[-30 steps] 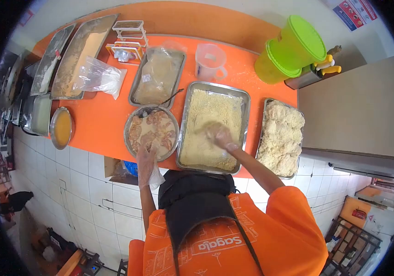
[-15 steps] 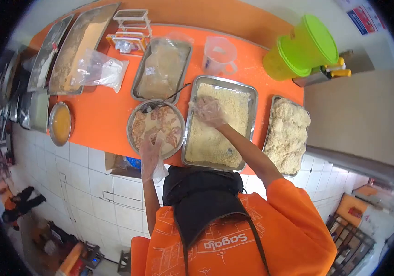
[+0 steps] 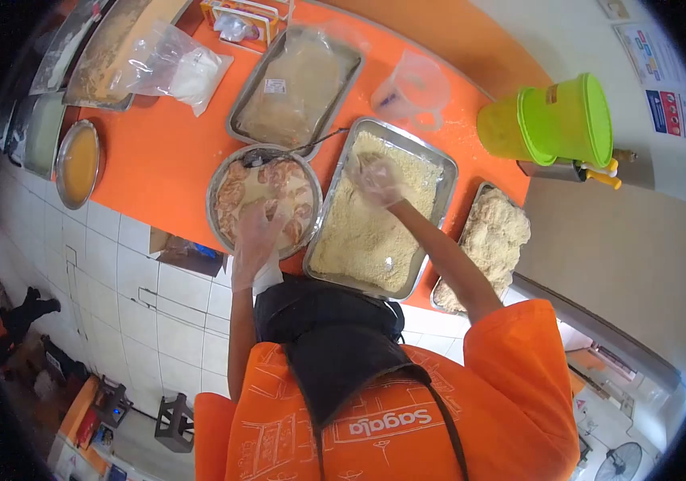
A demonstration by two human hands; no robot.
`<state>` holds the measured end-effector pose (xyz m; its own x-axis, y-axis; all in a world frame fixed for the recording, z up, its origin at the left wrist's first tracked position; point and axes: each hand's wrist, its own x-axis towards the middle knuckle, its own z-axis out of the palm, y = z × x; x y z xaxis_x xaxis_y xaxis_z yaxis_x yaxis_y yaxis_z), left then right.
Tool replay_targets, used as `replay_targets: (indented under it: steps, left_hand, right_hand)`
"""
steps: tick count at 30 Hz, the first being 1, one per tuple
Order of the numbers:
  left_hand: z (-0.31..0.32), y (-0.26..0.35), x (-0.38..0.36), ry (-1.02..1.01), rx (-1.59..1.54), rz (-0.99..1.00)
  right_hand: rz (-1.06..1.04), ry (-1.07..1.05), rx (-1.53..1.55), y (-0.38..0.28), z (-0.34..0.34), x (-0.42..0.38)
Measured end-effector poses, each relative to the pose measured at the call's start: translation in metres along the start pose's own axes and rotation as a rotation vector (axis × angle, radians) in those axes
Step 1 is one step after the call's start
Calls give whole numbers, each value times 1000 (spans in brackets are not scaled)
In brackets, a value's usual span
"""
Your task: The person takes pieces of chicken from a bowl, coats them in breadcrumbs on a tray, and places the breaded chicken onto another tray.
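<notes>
Slanting far-right lengthwise: crumb tray [image 3: 444, 188]; right hand [image 3: 377, 181] over it

One word is legible: "Sagala", in white lettering [image 3: 389, 422] on the front of the orange shirt [image 3: 503, 393], located on the wearer's side of the left grip [image 3: 257, 240] and right grip [image 3: 377, 179]. A white label [image 3: 275, 86] on the clear plastic [image 3: 304, 90], beyond the left grip, carries print too small to read. Far right of the right grip, the pale wall sheet [image 3: 654, 54] and red-and-blue poster [image 3: 677, 117] show illegible print.
</notes>
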<state>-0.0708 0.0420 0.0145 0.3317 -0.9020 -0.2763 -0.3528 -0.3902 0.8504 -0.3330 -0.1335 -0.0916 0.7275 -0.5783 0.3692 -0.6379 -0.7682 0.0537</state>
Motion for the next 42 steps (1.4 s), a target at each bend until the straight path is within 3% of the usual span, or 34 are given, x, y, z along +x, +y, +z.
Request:
replay_targets:
  steps: [3,6,7,9,11,13,15,16,19,22,24,26,28,31,32,35,38,42]
  left_hand:
    - [-4,4,5,-35,114,8]
    - [-17,23,1,-145,74,-116]
    - [-20,35,8,-185,32,-145]
    - [-15,17,10,-110,51,24]
    - [-14,10,13,-56,50,105]
    - [-12,8,13,-41,35,102]
    - [-13,9,8,-61,87,81]
    - [-15,12,9,-55,112,79]
    - [-20,33,-6,-112,59,-37]
    - [-20,33,-5,-153,88,59]
    - [-22,30,-10,-90,24,115]
    - [-23,24,-16,-47,19,118]
    - [-26,20,-22,-27,83,80]
    - [-22,11,-34,20,-40,94]
    - [-20,7,-37,22,-46,74]
    - [-12,-4,-38,8,-63,62]
    - [-7,-3,-42,-13,-64,106]
    - [5,16,-56,51,-76,152]
  right_hand:
    - [-8,-180,295,2,-11,-5]
    - [130,-503,133,-4,-16,-12]
    - [194,-429,201,-4,-18,-13]
    - [277,-267,327,-2,-9,-12]
    - [352,-40,86,-9,41,-33]
    - [388,69,-19,-26,44,-24]
    - [417,73,-5,-53,-25,19]
    - [348,-126,-42,-57,-39,22]
    - [332,-77,57,-52,-25,18]
    - [244,45,138,-49,2,6]
    - [209,110,209,-56,-37,-11]
    - [463,76,374,-65,-57,-55]
    - [258,-368,-145,-75,-104,-88]
    - [519,-365,263,-104,-96,-132]
    - [507,-474,490,-105,-91,-141]
    - [179,-536,365,-105,-98,-124]
    - [68,-374,299,-103,-67,-132]
    - [200,-523,406,-100,-29,-132]
